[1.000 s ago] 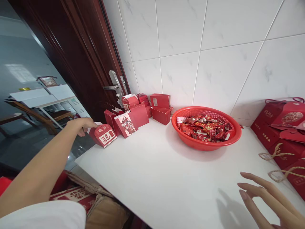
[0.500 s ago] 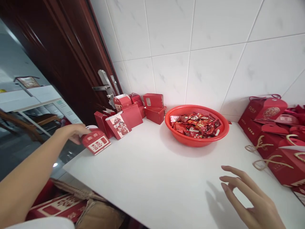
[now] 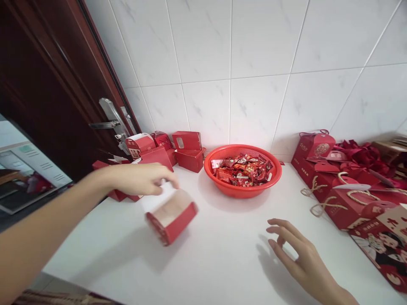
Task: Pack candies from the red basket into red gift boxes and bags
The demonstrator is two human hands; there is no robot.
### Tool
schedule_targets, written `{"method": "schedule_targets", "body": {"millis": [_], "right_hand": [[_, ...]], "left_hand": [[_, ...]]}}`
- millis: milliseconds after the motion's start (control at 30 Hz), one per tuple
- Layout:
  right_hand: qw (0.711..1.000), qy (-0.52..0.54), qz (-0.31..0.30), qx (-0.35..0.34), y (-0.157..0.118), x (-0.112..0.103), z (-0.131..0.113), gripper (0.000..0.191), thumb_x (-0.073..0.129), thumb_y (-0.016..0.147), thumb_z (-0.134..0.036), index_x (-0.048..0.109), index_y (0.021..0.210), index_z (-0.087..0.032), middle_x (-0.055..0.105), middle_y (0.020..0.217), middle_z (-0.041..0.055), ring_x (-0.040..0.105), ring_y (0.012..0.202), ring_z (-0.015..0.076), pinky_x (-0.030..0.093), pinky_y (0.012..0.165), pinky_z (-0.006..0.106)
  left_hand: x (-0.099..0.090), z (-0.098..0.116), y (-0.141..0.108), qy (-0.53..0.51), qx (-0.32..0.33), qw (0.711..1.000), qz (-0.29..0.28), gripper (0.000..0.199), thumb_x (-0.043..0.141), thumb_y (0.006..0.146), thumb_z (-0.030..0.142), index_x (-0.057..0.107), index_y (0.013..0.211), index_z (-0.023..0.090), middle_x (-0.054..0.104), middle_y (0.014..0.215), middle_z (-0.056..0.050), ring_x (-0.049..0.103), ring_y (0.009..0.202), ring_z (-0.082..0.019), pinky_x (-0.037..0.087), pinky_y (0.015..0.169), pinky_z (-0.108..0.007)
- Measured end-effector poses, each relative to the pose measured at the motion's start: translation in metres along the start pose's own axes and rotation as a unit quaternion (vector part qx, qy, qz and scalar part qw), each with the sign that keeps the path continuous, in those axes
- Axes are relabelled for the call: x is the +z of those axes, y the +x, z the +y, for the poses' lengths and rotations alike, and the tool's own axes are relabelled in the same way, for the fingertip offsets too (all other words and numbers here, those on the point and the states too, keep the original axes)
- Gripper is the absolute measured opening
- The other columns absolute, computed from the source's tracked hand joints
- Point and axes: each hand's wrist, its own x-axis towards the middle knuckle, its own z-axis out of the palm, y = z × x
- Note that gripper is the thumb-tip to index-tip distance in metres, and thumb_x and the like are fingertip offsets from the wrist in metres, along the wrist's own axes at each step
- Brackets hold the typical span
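My left hand [image 3: 149, 178] grips the upper edge of a red paper box [image 3: 181, 222], which hangs tilted over the white table [image 3: 203, 271]. The box's pale inside shows, and its outline is blurred by motion. My right hand [image 3: 297, 254] hovers over the table at the right, its fingers apart and curved, holding nothing. Between and beyond the hands stands a red plastic basket [image 3: 243, 192] with many red-wrapped candies [image 3: 243, 169] in it.
Several red boxes [image 3: 189, 160] stand by the wall at the back left, near the dark door [image 3: 63, 84] with its metal handle [image 3: 111, 118]. More red gift boxes with rope handles [image 3: 343, 207] crowd the right side.
My left hand has carried the red box from the table's left edge toward the middle, and its inside now shows. The view has turned right; my right hand keeps its spread pose.
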Motion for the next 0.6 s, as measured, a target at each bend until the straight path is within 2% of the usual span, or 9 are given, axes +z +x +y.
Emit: {"method": "schedule_targets", "body": {"millis": [67,167,233,300,367,433,533,600], "right_hand": [[1.0,-0.01,0.028,-0.004,0.005,0.0,-0.001,0.025,0.052,0.098,-0.033,0.062,0.12,-0.024,0.068,0.108,0.0116,0.07,0.071,0.0157,0.055,0.045,0.021],[0.995,-0.035,0.087,-0.022,0.015,-0.005,-0.006,0.033,0.051,0.099,-0.033,0.058,0.13,-0.024,0.068,0.105,0.01,0.072,0.089,0.0199,0.062,0.078,0.032],[0.995,-0.038,0.09,-0.028,0.023,-0.01,-0.013,0.035,0.048,0.101,-0.035,0.057,0.134,-0.026,0.065,0.119,0.012,0.071,0.093,0.0195,0.059,0.089,0.036],[0.997,-0.034,0.06,-0.016,0.03,-0.015,-0.02,0.036,0.044,0.102,-0.039,0.059,0.133,-0.029,0.055,0.138,0.0136,0.07,0.089,0.0169,0.06,0.085,0.035],[0.999,-0.035,0.028,0.007,0.037,-0.018,-0.027,0.035,0.042,0.102,-0.043,0.065,0.126,-0.03,0.047,0.147,0.0129,0.068,0.086,0.0158,0.06,0.08,0.034],[0.999,-0.026,0.005,0.036,0.042,-0.018,-0.029,0.034,0.042,0.102,-0.046,0.068,0.116,-0.028,0.048,0.146,0.0129,0.067,0.082,0.0154,0.06,0.077,0.035],[0.996,0.035,0.014,0.077,0.045,-0.017,-0.025,0.031,0.045,0.1,-0.048,0.062,0.1,-0.022,0.057,0.135,0.0137,0.065,0.071,0.0136,0.058,0.072,0.034],[0.991,0.089,0.033,0.098,0.045,-0.016,-0.019,0.029,0.049,0.098,-0.048,0.056,0.091,-0.022,0.061,0.13,0.0133,0.064,0.07,0.0135,0.056,0.073,0.034]], "left_hand": [[0.035,0.031,0.002,-0.007,0.071,0.997,-0.041,0.026,0.068,0.067,0.032,0.07,0.091,0.026,0.073,0.075,-0.001,0.07,0.08,-0.028,0.058,0.074,-0.04],[0.086,0.082,0.0,-0.025,0.186,0.976,-0.111,0.031,0.064,0.07,0.025,0.074,0.099,0.025,0.077,0.087,-0.004,0.071,0.09,-0.029,0.056,0.081,-0.038],[0.107,0.115,0.002,-0.039,0.257,0.95,-0.171,0.034,0.06,0.071,0.018,0.076,0.1,0.024,0.078,0.096,-0.005,0.071,0.096,-0.028,0.055,0.084,-0.035],[0.118,0.14,0.006,-0.039,0.303,0.924,-0.229,0.04,0.054,0.071,0.011,0.077,0.101,0.022,0.078,0.105,-0.006,0.071,0.102,-0.028,0.054,0.082,-0.032],[0.124,0.151,0.01,-0.033,0.317,0.915,-0.247,0.045,0.051,0.072,0.007,0.077,0.106,0.021,0.077,0.112,-0.007,0.069,0.108,-0.028,0.053,0.081,-0.031],[0.128,0.149,0.012,-0.031,0.311,0.917,-0.247,0.048,0.049,0.074,0.008,0.074,0.114,0.02,0.074,0.119,-0.007,0.067,0.114,-0.028,0.052,0.083,-0.031],[0.131,0.138,0.012,-0.018,0.282,0.917,-0.282,0.049,0.05,0.078,0.012,0.069,0.123,0.02,0.071,0.126,-0.008,0.064,0.118,-0.027,0.05,0.085,-0.03],[0.129,0.133,0.01,0.007,0.265,0.912,-0.312,0.046,0.054,0.082,0.021,0.066,0.126,0.019,0.068,0.128,-0.01,0.062,0.118,-0.029,0.049,0.084,-0.031]]}}
